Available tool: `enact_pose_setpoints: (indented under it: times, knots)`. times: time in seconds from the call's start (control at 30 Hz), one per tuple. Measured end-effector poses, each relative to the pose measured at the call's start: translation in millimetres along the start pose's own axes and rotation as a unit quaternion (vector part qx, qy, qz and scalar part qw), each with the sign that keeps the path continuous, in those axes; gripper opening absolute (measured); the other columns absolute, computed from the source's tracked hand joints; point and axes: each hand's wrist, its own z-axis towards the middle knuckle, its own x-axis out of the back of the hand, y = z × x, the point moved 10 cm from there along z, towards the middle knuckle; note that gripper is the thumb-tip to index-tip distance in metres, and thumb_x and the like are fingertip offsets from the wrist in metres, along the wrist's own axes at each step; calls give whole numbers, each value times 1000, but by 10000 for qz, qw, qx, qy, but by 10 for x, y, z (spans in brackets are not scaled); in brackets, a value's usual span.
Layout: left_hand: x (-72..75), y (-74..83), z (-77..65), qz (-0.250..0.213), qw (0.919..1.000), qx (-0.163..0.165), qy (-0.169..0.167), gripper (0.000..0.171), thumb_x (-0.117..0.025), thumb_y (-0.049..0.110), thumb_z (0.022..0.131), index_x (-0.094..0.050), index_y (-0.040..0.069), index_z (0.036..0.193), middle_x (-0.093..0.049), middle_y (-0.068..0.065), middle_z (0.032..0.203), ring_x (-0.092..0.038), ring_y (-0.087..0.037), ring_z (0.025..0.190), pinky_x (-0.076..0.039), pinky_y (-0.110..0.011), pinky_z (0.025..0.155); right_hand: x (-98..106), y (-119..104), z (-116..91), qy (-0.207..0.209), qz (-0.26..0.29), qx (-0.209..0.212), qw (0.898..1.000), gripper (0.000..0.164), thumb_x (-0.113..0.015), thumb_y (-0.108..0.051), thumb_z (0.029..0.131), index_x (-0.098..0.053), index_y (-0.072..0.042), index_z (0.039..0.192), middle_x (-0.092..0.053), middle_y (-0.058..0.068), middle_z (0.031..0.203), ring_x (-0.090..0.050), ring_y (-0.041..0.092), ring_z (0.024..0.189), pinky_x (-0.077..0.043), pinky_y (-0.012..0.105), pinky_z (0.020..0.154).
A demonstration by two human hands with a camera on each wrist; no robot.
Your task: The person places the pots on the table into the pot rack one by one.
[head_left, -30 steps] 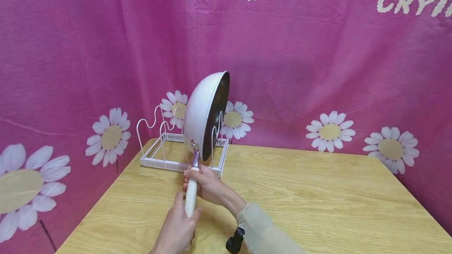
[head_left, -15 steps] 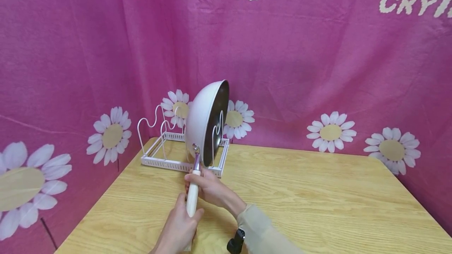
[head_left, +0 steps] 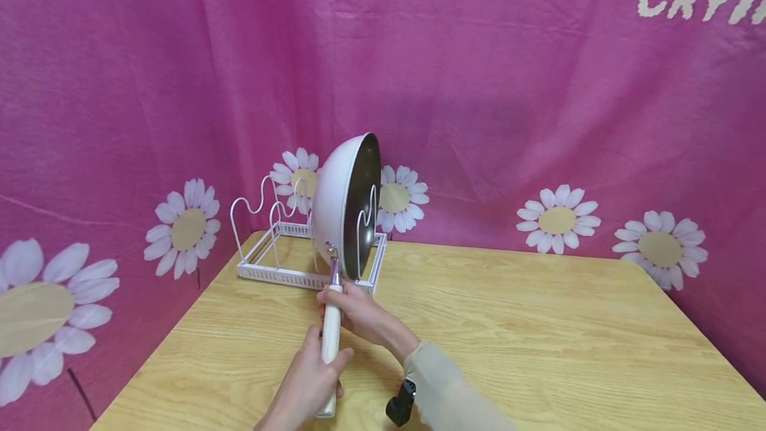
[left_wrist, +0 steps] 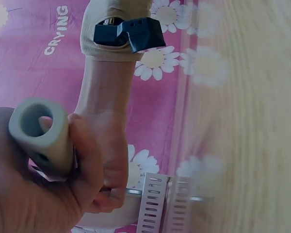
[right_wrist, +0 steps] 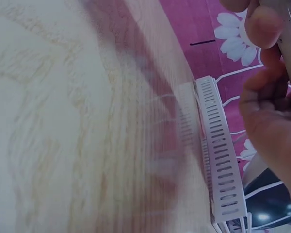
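A wok (head_left: 332, 195), white outside and dark inside, stands on edge among the wire dividers of a white pan rack (head_left: 284, 277), its opening facing right. Its pale handle (head_left: 331, 338) points toward me. My right hand (head_left: 365, 314) grips the handle close to the metal collar, and my left hand (head_left: 308, 378) is wrapped round it nearer the end. In the left wrist view the handle's hollow end (left_wrist: 46, 133) sticks out of my left fist. The right wrist view shows curled right fingers (right_wrist: 264, 90) at the handle, beside the slotted rack. Whether the wok's lower edge touches the rack's base is hidden.
The rack sits at the far left corner of a wooden table (head_left: 526, 344). Free wire dividers (head_left: 248, 208) rise left of the wok. A pink curtain (head_left: 479, 105) with daisies hangs behind and to the left. A black device (head_left: 401, 404) is on the right wrist.
The wok has come down between the dividers, and its top has shifted slightly left. The handle's near end has swung a little right, with the left hand moving along with it.
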Motion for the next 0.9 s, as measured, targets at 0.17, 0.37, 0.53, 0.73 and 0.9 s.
enact_pose_setpoints:
  times: [0.17, 0.37, 0.53, 0.73, 0.9]
  knots:
    - [47, 17, 0, 707, 9973, -152, 99, 68, -70, 38, 89, -42, -1, 137, -65, -14, 111, -61, -19, 87, -51, -38, 76, 84, 26, -18, 132, -543, -116, 9984, 22, -59, -21, 94, -53, -7, 110, -54, -2, 83, -51, 7, 73, -47, 20, 66]
    - [46, 15, 13, 845, 9958, -252, -241, 72, -68, 49, 89, -45, 0, 136, -65, -11, 111, -60, -17, 89, -51, -36, 76, 151, -33, -68, 234, -1487, 38, 9886, 31, -52, -39, 101, -53, -8, 107, -51, -3, 79, -51, 8, 69, -48, 23, 65]
    - [78, 1, 27, 836, 9950, -223, -491, 74, -66, 54, 89, -47, 1, 137, -66, -7, 100, -61, -15, 82, -51, -32, 70, 230, -127, -128, 453, -2144, 159, 9756, 41, -42, -47, 104, -55, -8, 99, -53, -2, 73, -52, 9, 61, -48, 23, 58]
    - [156, 5, 15, 862, 9948, -154, -527, 69, -65, 54, 90, -51, 4, 135, -62, -4, 88, -58, -15, 73, -49, -29, 63, 285, -183, -177, 382, -2479, 179, 9679, 45, -39, -43, 106, -57, -2, 102, -55, 1, 70, -54, 11, 61, -48, 21, 57]
    - [222, 10, 11, 659, 9959, -230, -578, 63, -66, 46, 92, -49, 5, 137, -63, -4, 91, -60, -17, 70, -49, -29, 58, 327, -230, -241, 333, -2749, 309, 9604, 44, -42, -36, 106, -57, 3, 121, -64, 13, 82, -62, 14, 70, -51, 25, 60]
